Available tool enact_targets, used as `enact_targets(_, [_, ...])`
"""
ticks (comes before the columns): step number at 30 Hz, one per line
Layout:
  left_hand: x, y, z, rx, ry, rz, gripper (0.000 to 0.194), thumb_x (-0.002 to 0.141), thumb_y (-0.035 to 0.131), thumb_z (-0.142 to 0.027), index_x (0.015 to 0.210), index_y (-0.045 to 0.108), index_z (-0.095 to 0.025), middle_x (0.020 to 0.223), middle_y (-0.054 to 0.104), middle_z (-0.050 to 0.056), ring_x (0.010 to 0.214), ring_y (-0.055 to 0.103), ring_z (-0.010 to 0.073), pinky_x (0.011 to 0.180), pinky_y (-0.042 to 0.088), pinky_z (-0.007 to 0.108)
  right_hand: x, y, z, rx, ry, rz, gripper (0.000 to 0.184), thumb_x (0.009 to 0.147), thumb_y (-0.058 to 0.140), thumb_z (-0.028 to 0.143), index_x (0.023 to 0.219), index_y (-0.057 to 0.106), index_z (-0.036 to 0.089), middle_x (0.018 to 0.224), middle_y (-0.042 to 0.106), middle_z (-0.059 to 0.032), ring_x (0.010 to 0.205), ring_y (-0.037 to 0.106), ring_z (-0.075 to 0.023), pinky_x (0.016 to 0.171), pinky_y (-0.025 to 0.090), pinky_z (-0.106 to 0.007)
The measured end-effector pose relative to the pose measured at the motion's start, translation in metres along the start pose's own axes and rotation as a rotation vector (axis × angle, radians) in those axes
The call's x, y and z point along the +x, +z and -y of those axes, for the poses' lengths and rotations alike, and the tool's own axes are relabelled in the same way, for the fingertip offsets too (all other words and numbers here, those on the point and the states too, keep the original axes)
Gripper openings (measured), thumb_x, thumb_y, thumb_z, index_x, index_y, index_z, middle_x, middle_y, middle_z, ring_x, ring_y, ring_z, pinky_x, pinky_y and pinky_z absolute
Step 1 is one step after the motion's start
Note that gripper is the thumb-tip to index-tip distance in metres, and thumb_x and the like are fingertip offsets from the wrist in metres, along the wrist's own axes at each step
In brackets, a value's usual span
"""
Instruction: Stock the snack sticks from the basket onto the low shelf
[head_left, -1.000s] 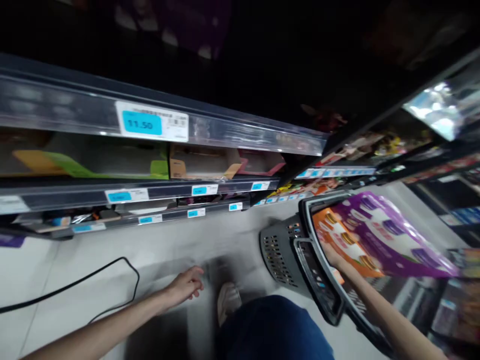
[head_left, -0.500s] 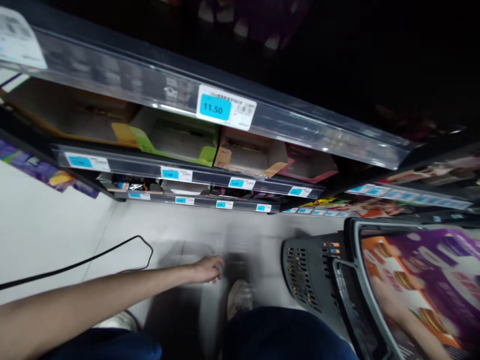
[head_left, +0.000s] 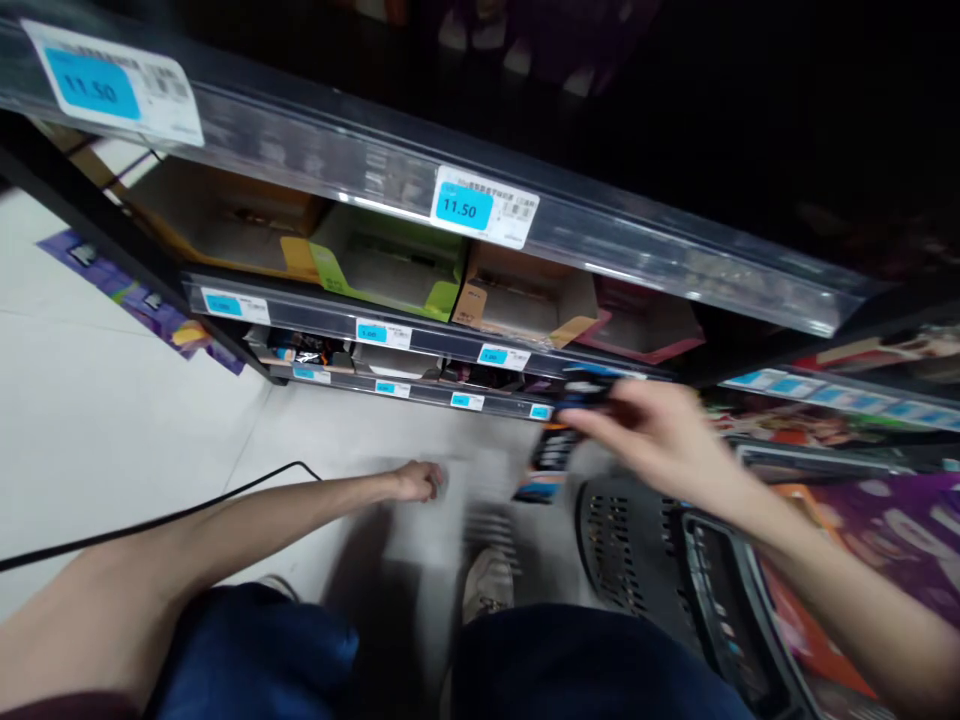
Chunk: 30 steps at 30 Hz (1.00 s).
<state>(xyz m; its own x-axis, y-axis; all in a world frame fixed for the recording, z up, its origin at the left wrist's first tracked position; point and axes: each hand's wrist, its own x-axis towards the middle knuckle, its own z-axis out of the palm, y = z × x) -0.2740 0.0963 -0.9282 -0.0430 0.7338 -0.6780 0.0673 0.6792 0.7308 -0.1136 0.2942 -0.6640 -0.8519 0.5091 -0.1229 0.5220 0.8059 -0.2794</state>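
Observation:
My right hand (head_left: 660, 430) pinches a dark snack packet (head_left: 553, 450) with blue and orange parts, blurred by motion. The packet hangs in front of the lowest shelf, above and left of a grey shopping basket (head_left: 630, 540). My left hand (head_left: 418, 481) is over the floor between my legs and the shelf. Its fingers are curled in and I see nothing in them. Behind the packet, the bottom shelf (head_left: 420, 393) carries boxes with dark packets (head_left: 311, 348). The row above has open cardboard display boxes, among them a green one (head_left: 390, 265).
A shelf edge with 11.50 price tags (head_left: 480, 208) juts across the upper part. In the basket lies a large purple and orange package (head_left: 885, 530). A black cable (head_left: 187, 512) crosses at the left. My shoe (head_left: 487, 585) stands on the pale floor.
My right hand has come up from over the basket toward the shelf, with the packet now visible in it. My left hand has shifted slightly upward. The view has turned a little left.

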Motion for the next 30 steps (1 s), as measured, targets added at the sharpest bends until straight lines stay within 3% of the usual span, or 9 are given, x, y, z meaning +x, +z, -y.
enact_targets(1, [0.000,-0.006,0.000,-0.048,-0.005,-0.010,0.030,0.056,0.053,-0.007,0.084,0.060,-0.017,0.067,0.066,0.001,0.060,0.060,0.0151,0.056,0.042,0.023,0.016,0.015,0.017,0.108,-0.117,0.085,0.035,0.091,0.060,0.048,0.072,0.062,0.019,0.067,0.063,-0.0062,0.061,0.058,-0.0150,0.058,0.046,-0.026])
enact_targets(4, [-0.005,-0.024,0.001,-0.183,-0.006,-0.063,0.019,0.062,0.056,-0.010,0.080,0.059,-0.016,0.071,0.067,0.003,0.064,0.062,0.0154,0.056,0.044,0.022,0.074,0.086,0.064,0.351,-0.383,0.338,0.019,0.090,0.065,0.033,0.082,0.065,0.016,0.070,0.064,-0.0005,0.060,0.058,-0.0124,0.059,0.042,-0.023])
enact_targets(7, [-0.012,-0.038,0.005,-0.324,-0.016,-0.204,0.010,0.070,0.056,-0.014,0.080,0.058,-0.014,0.069,0.064,0.004,0.064,0.061,0.0150,0.063,0.050,0.026,0.113,0.156,0.098,0.265,-0.394,0.355,0.013,0.086,0.069,0.024,0.078,0.065,0.013,0.071,0.064,-0.0030,0.068,0.058,-0.0144,0.063,0.040,-0.023])
enact_targets(10, [-0.016,-0.046,0.009,-0.460,0.008,-0.307,0.011,0.078,0.051,-0.018,0.085,0.058,-0.013,0.067,0.061,0.004,0.063,0.059,0.0139,0.069,0.053,0.029,0.127,0.197,0.107,0.288,-0.327,0.302,0.011,0.088,0.064,0.023,0.088,0.066,0.013,0.077,0.066,-0.0043,0.073,0.058,-0.0155,0.068,0.041,-0.024])
enact_targets(16, [-0.019,-0.038,0.012,-0.660,0.013,-0.258,0.025,0.079,0.049,-0.023,0.101,0.058,-0.014,0.073,0.060,0.002,0.066,0.058,0.0141,0.074,0.052,0.033,0.122,0.239,0.065,0.677,-0.082,0.244,0.011,0.088,0.060,0.023,0.096,0.064,0.015,0.085,0.069,-0.0048,0.073,0.063,-0.0159,0.068,0.051,-0.026])
enact_targets(21, [-0.016,-0.027,0.016,-0.631,0.007,-0.111,0.034,0.073,0.069,-0.037,0.095,0.057,-0.015,0.085,0.063,0.004,0.079,0.061,0.0163,0.082,0.051,0.037,0.109,0.272,0.036,0.970,0.278,0.289,0.007,0.086,0.060,0.018,0.092,0.059,0.014,0.082,0.068,-0.0052,0.059,0.061,-0.0132,0.052,0.053,-0.025])
enact_targets(25, [-0.004,-0.026,0.025,-0.515,0.035,-0.142,0.050,0.064,0.082,-0.044,0.095,0.060,-0.012,0.089,0.065,0.008,0.086,0.062,0.0192,0.085,0.050,0.040,0.105,0.286,0.032,1.138,0.313,0.311,0.018,0.079,0.073,0.024,0.077,0.059,0.014,0.070,0.067,-0.0021,0.055,0.060,-0.0115,0.053,0.053,-0.023])
enact_targets(30, [0.007,-0.040,0.037,-0.487,0.098,-0.231,0.058,0.059,0.085,-0.052,0.096,0.062,-0.013,0.087,0.067,0.007,0.087,0.065,0.0220,0.083,0.053,0.042,0.120,0.284,0.033,1.235,0.241,0.367,0.039,0.050,0.092,0.031,0.065,0.061,0.013,0.056,0.063,0.0003,0.051,0.058,-0.0105,0.050,0.050,-0.021])
